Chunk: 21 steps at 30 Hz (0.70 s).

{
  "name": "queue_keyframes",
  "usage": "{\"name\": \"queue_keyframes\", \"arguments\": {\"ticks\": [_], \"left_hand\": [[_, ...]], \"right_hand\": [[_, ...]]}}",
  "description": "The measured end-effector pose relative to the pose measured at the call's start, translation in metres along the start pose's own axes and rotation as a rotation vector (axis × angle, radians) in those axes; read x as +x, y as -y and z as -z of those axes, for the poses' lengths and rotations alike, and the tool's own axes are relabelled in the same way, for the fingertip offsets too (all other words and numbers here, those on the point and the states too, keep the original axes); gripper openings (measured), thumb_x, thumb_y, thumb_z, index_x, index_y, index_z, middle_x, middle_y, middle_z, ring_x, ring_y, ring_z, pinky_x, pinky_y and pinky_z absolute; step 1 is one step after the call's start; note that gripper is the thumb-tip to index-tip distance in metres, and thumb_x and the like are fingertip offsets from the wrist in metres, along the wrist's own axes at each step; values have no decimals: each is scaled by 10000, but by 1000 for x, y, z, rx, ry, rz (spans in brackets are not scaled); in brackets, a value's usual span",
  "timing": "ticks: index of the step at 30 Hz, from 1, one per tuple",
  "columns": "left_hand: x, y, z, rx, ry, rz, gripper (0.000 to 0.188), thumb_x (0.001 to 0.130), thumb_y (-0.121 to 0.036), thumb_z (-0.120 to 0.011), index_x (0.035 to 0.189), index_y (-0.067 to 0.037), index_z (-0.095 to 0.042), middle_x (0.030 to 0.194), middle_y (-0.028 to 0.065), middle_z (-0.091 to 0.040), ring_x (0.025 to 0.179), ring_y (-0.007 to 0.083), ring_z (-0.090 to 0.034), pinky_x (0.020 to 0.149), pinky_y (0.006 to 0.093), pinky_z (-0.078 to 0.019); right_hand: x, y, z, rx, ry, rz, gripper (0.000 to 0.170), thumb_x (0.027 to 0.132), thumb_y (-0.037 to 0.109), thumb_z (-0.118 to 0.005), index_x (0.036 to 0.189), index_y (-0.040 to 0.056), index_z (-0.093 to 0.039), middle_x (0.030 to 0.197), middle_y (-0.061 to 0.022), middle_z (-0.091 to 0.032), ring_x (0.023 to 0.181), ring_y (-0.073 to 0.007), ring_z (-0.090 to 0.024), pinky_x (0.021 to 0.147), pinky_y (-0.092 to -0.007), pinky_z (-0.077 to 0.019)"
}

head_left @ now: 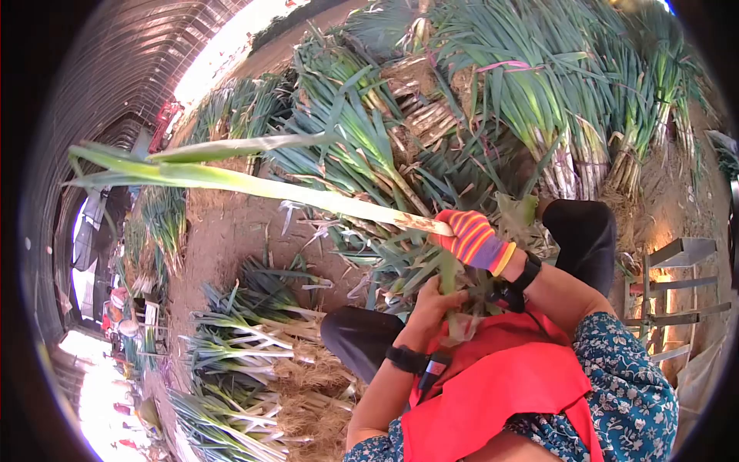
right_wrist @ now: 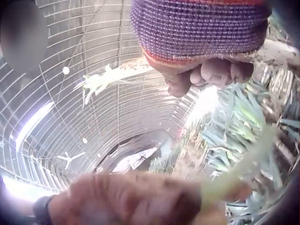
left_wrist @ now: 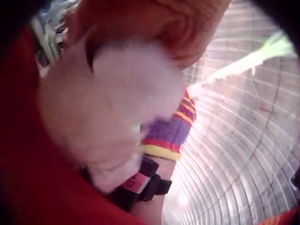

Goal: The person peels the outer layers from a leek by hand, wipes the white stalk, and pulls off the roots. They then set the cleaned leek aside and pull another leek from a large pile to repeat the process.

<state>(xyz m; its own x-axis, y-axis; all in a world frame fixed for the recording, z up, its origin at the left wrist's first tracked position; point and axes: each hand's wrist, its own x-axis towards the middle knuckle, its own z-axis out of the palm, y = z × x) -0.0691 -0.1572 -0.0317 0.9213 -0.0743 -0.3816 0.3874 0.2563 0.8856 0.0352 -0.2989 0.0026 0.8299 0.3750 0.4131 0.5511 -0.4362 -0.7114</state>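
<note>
In the head view my right hand [head_left: 473, 239], in a striped glove, grips a long leek [head_left: 308, 198] near its pale root end. The leek points left, its green leaves [head_left: 115, 165] outermost. Bare fingertips [right_wrist: 213, 72] poke out of the glove, curled round the stalk, in the right wrist view. My bare left hand [head_left: 433, 309] sits just below, by the lap, and pinches a loose leek leaf [head_left: 448, 271]. That green strip also shows blurred in the right wrist view. A pale, blurred sheet [left_wrist: 136, 84] covers much of the left wrist view.
Bundled leeks [head_left: 539, 100] stand and lie ahead, some tied with pink string [head_left: 512, 66]. A pile of leeks [head_left: 254, 369] with roots lies at my left on the dirt floor [head_left: 215, 227]. A metal rack [head_left: 677, 258] stands at my right. Other people [head_left: 123, 323] are far left.
</note>
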Motion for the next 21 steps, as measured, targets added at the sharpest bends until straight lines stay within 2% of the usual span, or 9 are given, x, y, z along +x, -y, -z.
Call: {"name": "queue_keyframes", "arguments": {"ticks": [1,3,5,7,9,11,15,19,21], "left_hand": [[4,15,6,-56,161,29,442,753,-41,-698,1132,17,-478,954,100,-602,838,181,-600,726,304,-505],[4,-6,21,261,-199,-202,402,806,-52,-651,1165,17,-484,1000,120,-605,939,200,-590,804,312,-497],[-11,-65,21,43,-310,-441,363,838,-84,-633,1160,21,-504,1035,134,-605,988,219,-584,831,344,-500],[-29,-122,26,-256,-150,-636,330,841,-119,-645,1118,18,-531,1029,135,-611,961,246,-603,829,383,-507],[-41,-150,37,-304,-190,-653,266,848,-145,-642,1050,9,-565,980,136,-625,914,270,-624,809,409,-517],[-40,-149,37,-316,-285,-663,218,855,-147,-628,991,14,-571,909,140,-632,861,282,-635,791,400,-521],[-30,-125,36,-416,-320,-618,234,859,-187,-640,925,27,-572,890,160,-635,844,273,-633,769,388,-519],[-38,-118,28,-395,-197,-472,349,904,-353,-573,965,-9,-582,940,130,-636,863,238,-628,730,367,-529],[-40,-115,28,-411,-280,-478,359,918,-359,-547,974,-6,-584,931,125,-635,860,233,-628,729,368,-529]], "right_hand": [[1,-4,6,-8,-3,-4,230,761,250,-687,878,67,-610,755,-176,-620,696,-367,-596,578,-395,-472],[-1,-13,17,-63,-150,127,244,741,206,-727,876,22,-641,741,-180,-625,690,-345,-619,567,-376,-481],[-2,-17,27,-96,-115,145,259,751,235,-718,883,26,-644,745,-179,-625,687,-344,-619,568,-372,-483],[0,-13,32,-105,116,46,270,752,250,-711,891,28,-645,733,-172,-627,671,-340,-617,564,-359,-491],[-1,-8,28,-128,208,-3,314,736,262,-719,927,25,-644,785,-180,-638,729,-347,-623,628,-377,-501],[-4,-18,12,-299,14,273,411,704,335,-725,986,59,-609,853,-156,-633,792,-339,-610,697,-411,-478],[13,47,7,-258,-120,469,655,647,382,-744,1147,37,-500,1057,-167,-566,903,-348,-577,763,-432,-447],[20,78,-10,-267,-102,616,519,633,285,-748,1030,24,-537,1017,-151,-553,816,-318,-571,678,-417,-452],[26,80,-14,-334,-90,684,452,664,271,-715,1004,25,-546,991,-146,-554,785,-293,-576,640,-393,-456]]}}
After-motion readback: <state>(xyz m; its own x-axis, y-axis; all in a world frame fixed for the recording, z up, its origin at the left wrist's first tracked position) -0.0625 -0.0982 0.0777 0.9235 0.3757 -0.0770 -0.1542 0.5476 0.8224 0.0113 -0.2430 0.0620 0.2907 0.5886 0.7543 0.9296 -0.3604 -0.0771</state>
